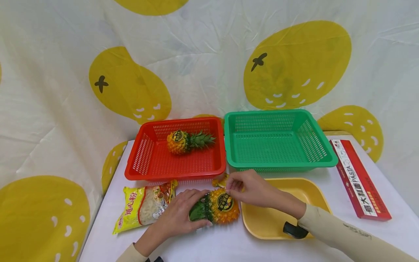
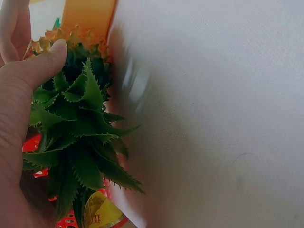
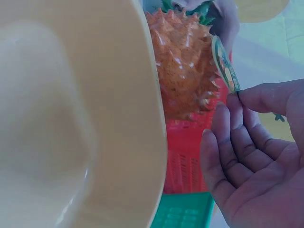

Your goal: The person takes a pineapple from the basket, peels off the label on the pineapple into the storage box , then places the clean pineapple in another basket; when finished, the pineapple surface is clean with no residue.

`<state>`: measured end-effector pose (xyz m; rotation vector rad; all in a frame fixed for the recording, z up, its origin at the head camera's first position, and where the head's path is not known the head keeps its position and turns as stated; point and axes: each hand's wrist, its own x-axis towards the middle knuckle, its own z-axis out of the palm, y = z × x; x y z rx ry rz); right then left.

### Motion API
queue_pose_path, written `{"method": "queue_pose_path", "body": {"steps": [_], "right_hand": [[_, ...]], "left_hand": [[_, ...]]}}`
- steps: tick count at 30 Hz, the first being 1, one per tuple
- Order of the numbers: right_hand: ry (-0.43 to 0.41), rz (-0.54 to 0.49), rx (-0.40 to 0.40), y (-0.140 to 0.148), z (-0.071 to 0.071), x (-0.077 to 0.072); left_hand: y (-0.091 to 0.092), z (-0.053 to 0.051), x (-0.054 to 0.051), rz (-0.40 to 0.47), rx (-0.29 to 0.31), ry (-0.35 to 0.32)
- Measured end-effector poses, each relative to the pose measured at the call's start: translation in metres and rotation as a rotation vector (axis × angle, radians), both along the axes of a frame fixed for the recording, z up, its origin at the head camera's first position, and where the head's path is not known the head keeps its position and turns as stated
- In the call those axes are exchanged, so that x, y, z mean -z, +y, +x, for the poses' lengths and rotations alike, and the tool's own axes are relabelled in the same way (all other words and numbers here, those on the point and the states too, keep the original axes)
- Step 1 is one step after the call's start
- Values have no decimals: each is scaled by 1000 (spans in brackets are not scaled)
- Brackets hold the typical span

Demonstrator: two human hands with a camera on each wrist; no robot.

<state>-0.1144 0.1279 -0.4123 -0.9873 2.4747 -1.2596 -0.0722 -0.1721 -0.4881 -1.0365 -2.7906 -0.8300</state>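
A small pineapple [image 1: 226, 214] lies on its side on the white table, its green crown [image 2: 80, 133] toward the left. My left hand [image 1: 180, 214] grips it around the crown end, with the thumb on the near side and the fingers partly hidden behind. On its upper side is a dark oval label [image 1: 225, 202] with yellow print. My right hand [image 1: 250, 187] reaches in from the right; its thumb and forefinger pinch the label's edge, which stands up from the skin in the right wrist view. The other fingers of that hand are loosely bent.
Behind are a red basket [image 1: 176, 173] with another pineapple [image 1: 178, 142] and a green basket [image 1: 265, 149]. A yellow tray [image 1: 266, 222] stands under the right forearm. A yellow food packet [image 1: 148, 203] lies left, a red pasta box [image 1: 363, 182] far right.
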Motion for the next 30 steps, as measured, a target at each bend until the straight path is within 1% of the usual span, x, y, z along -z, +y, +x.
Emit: {"method": "queue_pose_path", "body": {"steps": [3,6,9,13,17,22,24,26,30], "right_hand": [[21,-16,22,7,-1,-3],[37,-33,45,18,-1,-7],[33,-36,64,30,-3,-13],[23,4,93,46,-5,-21],[11,47,103,60,-8,-22],[-84,85,63,75,-12,-19],[-118,94,38,79,-14,-16],[-138,96,8,81,-14,-11],[-145,94,-49,83,-11,2]], "left_hand": [[0,0,0,-12,7,20],[0,-1,-1,-20,12,22],[0,-2,-2,-21,13,17],[0,-2,-4,-22,10,12],[0,-2,-4,-29,4,21],[0,-2,-3,-28,7,37],[0,-3,-2,-26,8,40],[0,-3,-2,-25,9,37],[-1,-2,-2,-28,3,21]]}}
